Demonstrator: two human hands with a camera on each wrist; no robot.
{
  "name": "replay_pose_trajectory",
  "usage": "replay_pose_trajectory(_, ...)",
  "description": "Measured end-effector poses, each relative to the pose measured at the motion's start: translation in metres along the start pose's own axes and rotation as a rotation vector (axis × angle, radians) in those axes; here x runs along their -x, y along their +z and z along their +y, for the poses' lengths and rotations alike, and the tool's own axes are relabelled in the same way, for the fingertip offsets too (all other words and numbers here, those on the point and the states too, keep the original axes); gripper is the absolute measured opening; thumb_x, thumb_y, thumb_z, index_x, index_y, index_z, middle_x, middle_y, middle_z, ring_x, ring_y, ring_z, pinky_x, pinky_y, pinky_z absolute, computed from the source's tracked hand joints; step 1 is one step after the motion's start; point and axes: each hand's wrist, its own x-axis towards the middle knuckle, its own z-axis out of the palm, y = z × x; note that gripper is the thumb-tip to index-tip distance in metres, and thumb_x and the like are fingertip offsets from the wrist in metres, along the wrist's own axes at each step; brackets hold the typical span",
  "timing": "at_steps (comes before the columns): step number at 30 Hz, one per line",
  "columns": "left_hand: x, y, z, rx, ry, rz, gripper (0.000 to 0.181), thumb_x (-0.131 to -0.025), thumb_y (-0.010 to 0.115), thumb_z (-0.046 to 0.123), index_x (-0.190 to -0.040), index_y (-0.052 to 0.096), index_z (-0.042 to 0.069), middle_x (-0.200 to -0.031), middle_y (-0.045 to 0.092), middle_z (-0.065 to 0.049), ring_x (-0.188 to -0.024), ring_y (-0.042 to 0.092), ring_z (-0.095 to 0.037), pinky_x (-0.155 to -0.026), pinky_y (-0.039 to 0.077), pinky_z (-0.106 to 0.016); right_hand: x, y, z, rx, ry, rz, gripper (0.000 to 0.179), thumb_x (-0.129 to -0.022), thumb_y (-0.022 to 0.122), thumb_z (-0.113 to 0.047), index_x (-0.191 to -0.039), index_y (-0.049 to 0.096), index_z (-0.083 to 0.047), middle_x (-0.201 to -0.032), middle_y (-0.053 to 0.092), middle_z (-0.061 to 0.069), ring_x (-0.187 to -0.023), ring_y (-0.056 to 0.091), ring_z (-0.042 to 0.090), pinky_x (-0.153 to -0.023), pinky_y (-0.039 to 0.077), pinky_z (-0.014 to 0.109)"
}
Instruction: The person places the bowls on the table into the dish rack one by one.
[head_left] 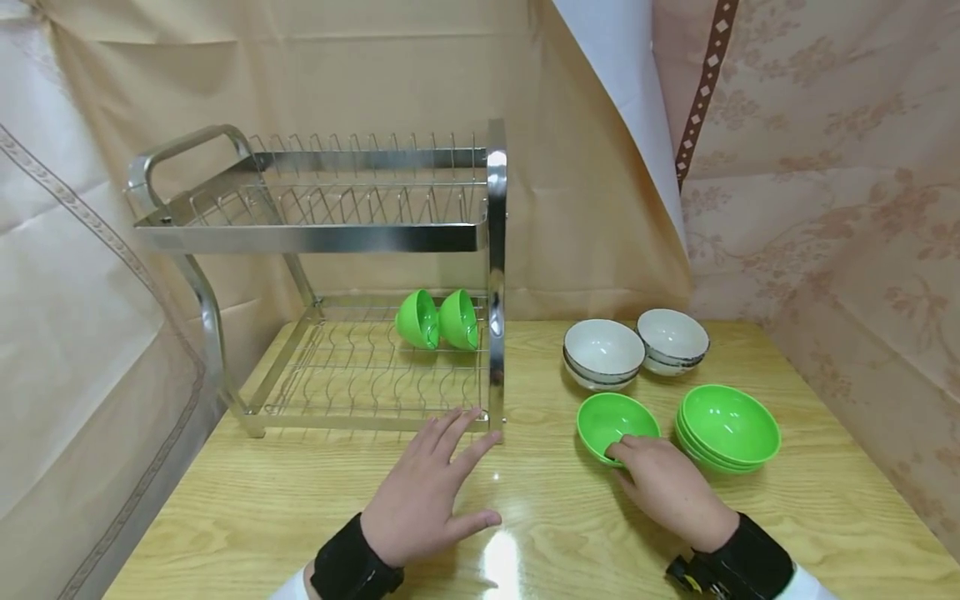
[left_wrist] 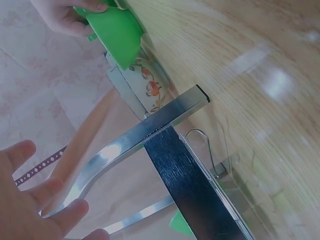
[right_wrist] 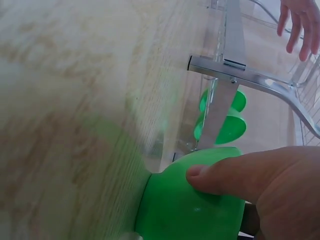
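1. Shining smooth and bright, the green bowl point(head_left: 609, 417) is round, with a glossy inside and a plain green outer wall; it is at the wooden table point(head_left: 543, 475), in front of the nearer white bowls point(head_left: 602, 350) and just left of the green stack point(head_left: 727, 421).
2. Right hand point(head_left: 671, 487): curled in a pinch on the bowl's near rim — fingers over the inside, thumb point(right_wrist: 225, 176) pressed against the outer wall.
3. Left hand point(head_left: 420, 504): wide open, fingers straight and spread, thumb held out to the side; it holds nothing and hovers near the front right corner of the metal rack point(head_left: 315, 240).
4. Being round, the bowl has its axis running from base to mouth, close to vertical — the mouth faces up. Whether it tips slightly in the grip, I cannot tell.
5. On the rack's lower tier, two small green bowls point(head_left: 415, 321) stand on edge side by side, their mouths turned towards the right.
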Motion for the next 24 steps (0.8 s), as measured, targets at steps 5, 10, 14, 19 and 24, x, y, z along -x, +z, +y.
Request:
replay_pose_trajectory(5, 0.000, 0.000, 0.001, 0.002, -0.016, -0.010, 0.083, -0.085, 0.047, 0.074, -0.148, 0.038, 0.021, -0.155, 0.025, -0.009, -0.138, 0.015, -0.025, -0.111, 0.026, -0.054, 0.001, 0.001, 0.002, 0.025, -0.053, 0.029, 0.021, -0.075, 0.080, -0.012, -0.093, 0.070, -0.013, -0.082, 0.065, -0.003, -0.076, 0.061, 0.017, -0.067, 0.053, 0.038)
replay_pose_trajectory(10, 0.001, 0.001, 0.000, -0.003, -0.031, -0.012, 0.076, -0.089, 0.046, 0.069, -0.148, 0.039, 0.022, -0.153, 0.028, -0.010, -0.138, 0.015, -0.023, -0.111, 0.028, -0.052, 0.001, 0.000, 0.002, 0.031, -0.071, 0.036, 0.021, -0.075, 0.079, -0.012, -0.094, 0.070, -0.014, -0.082, 0.064, -0.004, -0.075, 0.060, 0.015, -0.064, 0.052, 0.036)
replay_pose_trajectory(14, 0.001, 0.002, 0.002, 0.058, -0.068, -0.008, 0.066, -0.094, 0.045, 0.061, -0.148, 0.039, 0.023, -0.152, 0.032, -0.009, -0.136, 0.021, -0.020, -0.107, 0.034, -0.050, 0.001, -0.005, -0.003, 0.019, -0.079, 0.048, 0.021, -0.075, 0.078, -0.012, -0.095, 0.070, -0.015, -0.083, 0.065, -0.004, -0.076, 0.060, 0.015, -0.066, 0.053, 0.037)
replay_pose_trajectory(19, 0.000, 0.003, 0.009, 0.331, -0.179, -0.039, 0.058, -0.100, 0.041, 0.053, -0.149, 0.037, 0.021, -0.151, 0.033, -0.006, -0.133, 0.029, -0.018, -0.104, 0.039, -0.051, 0.003, -0.016, -0.017, -0.002, -0.123, 0.077, 0.020, -0.075, 0.076, -0.009, -0.092, 0.071, -0.016, -0.081, 0.063, -0.006, -0.075, 0.059, 0.014, -0.066, 0.052, 0.038)
replay_pose_trajectory(24, 0.001, 0.003, 0.015, 0.763, -0.333, -0.113, 0.057, -0.104, 0.037, 0.046, -0.151, 0.029, 0.015, -0.151, 0.032, -0.008, -0.131, 0.032, -0.022, -0.105, 0.035, -0.055, 0.006, -0.029, -0.036, -0.038, -0.184, 0.134, 0.019, -0.074, 0.077, -0.010, -0.091, 0.071, -0.016, -0.081, 0.062, -0.007, -0.075, 0.058, 0.012, -0.065, 0.052, 0.037)
